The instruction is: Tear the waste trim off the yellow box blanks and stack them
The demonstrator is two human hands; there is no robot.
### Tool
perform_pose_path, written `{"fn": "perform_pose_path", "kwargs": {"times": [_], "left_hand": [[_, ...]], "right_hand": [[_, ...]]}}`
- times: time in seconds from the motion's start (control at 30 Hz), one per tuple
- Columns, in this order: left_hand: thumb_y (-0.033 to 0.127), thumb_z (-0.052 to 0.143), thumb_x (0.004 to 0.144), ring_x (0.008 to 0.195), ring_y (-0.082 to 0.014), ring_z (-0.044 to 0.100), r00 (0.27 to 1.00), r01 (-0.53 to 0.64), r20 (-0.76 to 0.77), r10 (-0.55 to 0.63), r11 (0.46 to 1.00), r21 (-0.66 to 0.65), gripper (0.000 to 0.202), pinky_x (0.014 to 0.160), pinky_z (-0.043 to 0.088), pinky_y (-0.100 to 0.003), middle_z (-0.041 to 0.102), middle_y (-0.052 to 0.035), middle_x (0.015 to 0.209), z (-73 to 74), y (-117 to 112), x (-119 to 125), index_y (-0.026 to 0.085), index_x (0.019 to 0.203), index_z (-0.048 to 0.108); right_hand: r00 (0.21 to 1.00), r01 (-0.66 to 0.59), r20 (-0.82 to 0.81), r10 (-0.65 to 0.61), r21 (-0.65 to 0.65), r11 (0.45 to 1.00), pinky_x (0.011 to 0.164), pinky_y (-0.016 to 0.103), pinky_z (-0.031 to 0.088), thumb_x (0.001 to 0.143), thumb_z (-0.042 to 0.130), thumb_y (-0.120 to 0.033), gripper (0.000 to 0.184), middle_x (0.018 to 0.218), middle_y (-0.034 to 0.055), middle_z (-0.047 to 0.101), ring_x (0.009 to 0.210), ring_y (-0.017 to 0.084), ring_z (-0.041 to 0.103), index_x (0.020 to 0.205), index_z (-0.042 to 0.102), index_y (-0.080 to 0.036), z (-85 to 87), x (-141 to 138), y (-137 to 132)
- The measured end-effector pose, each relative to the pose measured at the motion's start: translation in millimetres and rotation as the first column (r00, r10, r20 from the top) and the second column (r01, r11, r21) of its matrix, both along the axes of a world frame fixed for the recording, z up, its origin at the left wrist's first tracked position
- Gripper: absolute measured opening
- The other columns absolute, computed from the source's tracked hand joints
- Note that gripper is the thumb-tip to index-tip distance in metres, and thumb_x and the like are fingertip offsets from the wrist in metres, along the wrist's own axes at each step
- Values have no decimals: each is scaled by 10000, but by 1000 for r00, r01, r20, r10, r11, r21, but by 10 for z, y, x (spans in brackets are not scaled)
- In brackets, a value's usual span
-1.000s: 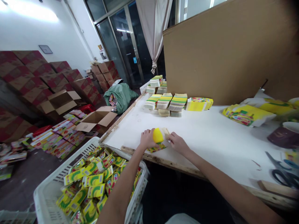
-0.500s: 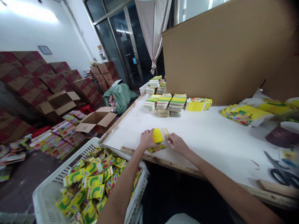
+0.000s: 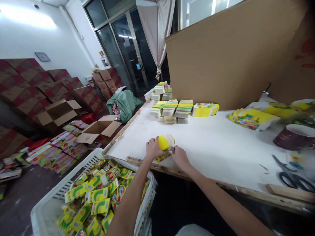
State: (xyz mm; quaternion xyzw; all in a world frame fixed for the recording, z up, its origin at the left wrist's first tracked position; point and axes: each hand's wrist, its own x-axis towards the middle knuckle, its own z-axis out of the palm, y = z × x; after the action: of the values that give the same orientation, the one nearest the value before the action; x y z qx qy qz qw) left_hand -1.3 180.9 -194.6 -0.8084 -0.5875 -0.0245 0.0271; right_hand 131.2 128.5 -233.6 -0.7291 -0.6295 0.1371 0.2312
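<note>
At the near edge of the white table (image 3: 221,147), my left hand (image 3: 152,147) is closed around a small yellow carton (image 3: 163,143), partly folded up. My right hand (image 3: 179,156) pinches the carton's right side, its fingers pressed to the pale flap. A flat printed carton blank (image 3: 161,158) lies on the table under both hands. Further back stand stacks of flat yellow-green carton blanks (image 3: 172,108).
A white plastic basket (image 3: 49,203) full of several folded yellow-green cartons sits at the lower left. Scissors (image 3: 294,178), a wooden strip (image 3: 290,193) and a dark mug (image 3: 294,137) lie right. A big cardboard sheet (image 3: 233,55) stands behind. Boxes and a green bag (image 3: 124,103) crowd the floor left.
Both hands stay on the yellow carton. My right hand has slid closer in under its right side. The view has shifted slightly right and down.
</note>
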Motion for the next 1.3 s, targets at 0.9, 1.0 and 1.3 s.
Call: {"fn": "perform_pose_path", "kwargs": {"times": [0.9, 1.0, 1.3], "left_hand": [[760, 321, 635, 1021, -290, 456, 1000, 7, -2, -7, 1000, 17, 824, 837, 321, -391, 496, -125, 1089, -15, 22, 33, 221, 1258, 283], [771, 324, 620, 1010, -291, 463, 1000, -3, 2, 2, 1000, 19, 837, 836, 321, -392, 503, -126, 1081, -16, -1, 54, 218, 1249, 295], [753, 306, 650, 1000, -280, 466, 1000, 3, 21, -5, 998, 61, 789, 829, 318, -377, 515, -115, 1055, -17, -46, 55, 220, 1231, 317]], "right_hand": [[945, -266, -164, 282, 114, 957, 556, 200, 341, 679, 418, -72, 192, 647, -16, 594, 600, 122, 524, 738, 549, -199, 29, 446, -186], [903, -374, -183, 389, 112, 921, 543, 195, 346, 654, 419, -61, 197, 610, -35, 575, 572, 112, 511, 700, 548, -202, 65, 526, -328], [883, -416, -172, 437, 145, 898, 616, 228, 428, 748, 396, -122, 286, 789, 15, 635, 673, 127, 567, 978, 559, -171, 127, 742, -113]]}}
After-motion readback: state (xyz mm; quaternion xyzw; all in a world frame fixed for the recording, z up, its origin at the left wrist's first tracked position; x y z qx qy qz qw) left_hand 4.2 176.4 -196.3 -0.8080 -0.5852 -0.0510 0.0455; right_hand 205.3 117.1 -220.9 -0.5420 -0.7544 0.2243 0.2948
